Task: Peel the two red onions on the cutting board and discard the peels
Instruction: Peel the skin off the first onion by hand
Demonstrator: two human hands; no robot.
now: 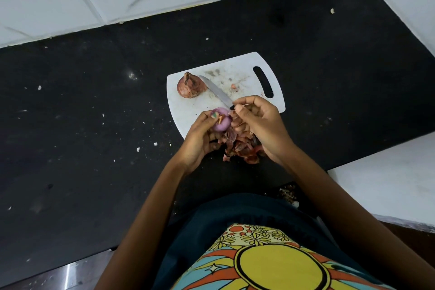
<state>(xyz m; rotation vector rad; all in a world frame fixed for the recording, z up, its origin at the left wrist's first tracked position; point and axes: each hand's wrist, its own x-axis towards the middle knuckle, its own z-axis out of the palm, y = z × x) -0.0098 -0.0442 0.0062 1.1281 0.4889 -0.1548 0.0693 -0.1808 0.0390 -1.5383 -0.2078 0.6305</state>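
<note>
Left hand (200, 139) had its grip curled round the mostly peeled onion (221, 122) at the cutting board (235, 70)'s near edge, while the right hand (261, 125) pinched a peel (231, 114) and held the knife (217, 92). Second onion (191, 86) sat unpeeled on the board, peel pile (242, 148) on the bench (94, 125).

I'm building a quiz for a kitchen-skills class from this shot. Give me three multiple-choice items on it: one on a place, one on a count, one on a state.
1. Where does the unpeeled onion lie?
A. on the cutting board's far left part
B. on the black counter
C. in the right hand

2. How many onions still wear their dry brown skin?
A. none
B. one
C. two

3. What state is the onion in the left hand in?
A. whole, skin untouched
B. sliced into rings
C. mostly peeled, smooth purple flesh showing

Answers:
1. A, it sits on the white board beside the knife's blade tip.
2. B, only the one on the board is brown; the held onion is bare.
3. C, its purple surface shows, and loose peels are heaped beneath the right hand.
</note>
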